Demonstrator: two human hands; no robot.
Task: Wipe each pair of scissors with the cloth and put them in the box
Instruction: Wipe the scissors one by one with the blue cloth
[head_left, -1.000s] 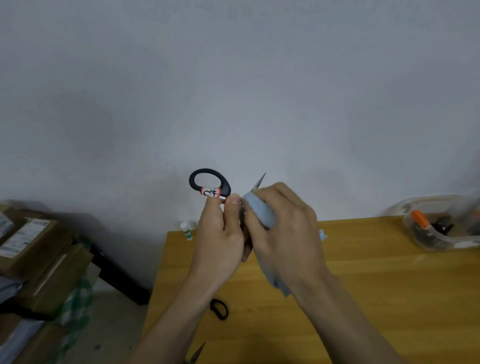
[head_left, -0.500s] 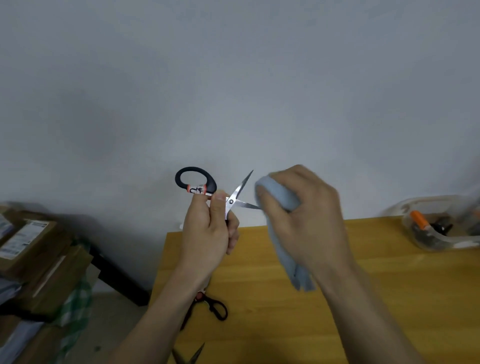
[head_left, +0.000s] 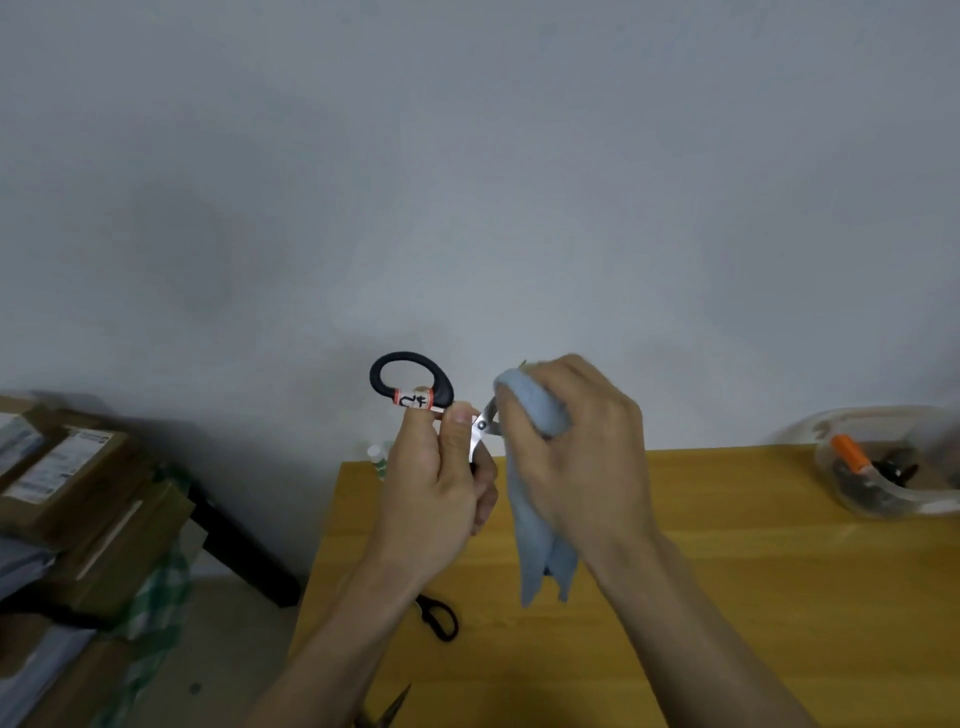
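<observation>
My left hand (head_left: 441, 483) grips a pair of scissors (head_left: 415, 387) with a black loop handle and an orange-white band, held up in front of the wall. Only the pivot and the blade roots show. My right hand (head_left: 582, 447) holds a light blue cloth (head_left: 540, 499) wrapped over the blades, its loose end hanging toward the table. A second black-handled pair of scissors (head_left: 439, 618) lies on the wooden table (head_left: 727, 597) below my left forearm. A clear plastic box (head_left: 883, 504) at the table's right edge holds tools, one with an orange handle.
A blade tip (head_left: 395, 701) pokes in at the bottom edge near my left arm. A small white and green bottle (head_left: 376, 457) stands at the table's far left corner. Stacked cardboard boxes (head_left: 67, 493) and a green checked cloth fill the floor at left.
My right hand has slid the cloth back along the blades toward the pivot, covering the tips that were bare half a second ago. My left hand holds the scissors in nearly the same spot.
</observation>
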